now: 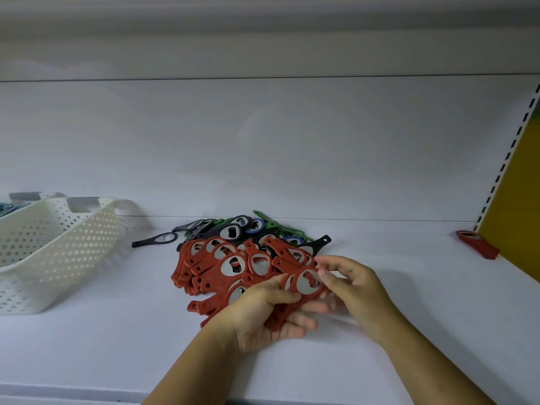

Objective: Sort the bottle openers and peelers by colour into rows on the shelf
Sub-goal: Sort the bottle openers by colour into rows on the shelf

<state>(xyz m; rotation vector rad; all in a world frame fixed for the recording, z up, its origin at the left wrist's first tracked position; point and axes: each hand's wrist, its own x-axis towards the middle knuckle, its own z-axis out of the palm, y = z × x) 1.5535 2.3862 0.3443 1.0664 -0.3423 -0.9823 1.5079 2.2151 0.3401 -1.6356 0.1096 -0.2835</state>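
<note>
Bottle openers in red [222,264] lie heaped on the shelf [87,346], in front of black, green and blue openers [242,229]. The left hand [257,317] grips a fanned stack of red openers [304,283]; the right hand [356,287] pinches the topmost one. A small red stack [477,244] lies far right; a white perforated basket [58,244] stands at left.

A white shelf [87,346] fills the lower half of the frame and meets a plain white back panel [263,147] along a thin seam. The shadowed underside of an upper shelf [263,30] runs across the top. At the right edge, a slotted white upright [508,159] slants beside a yellow panel [523,200]. The light is soft and even.
</note>
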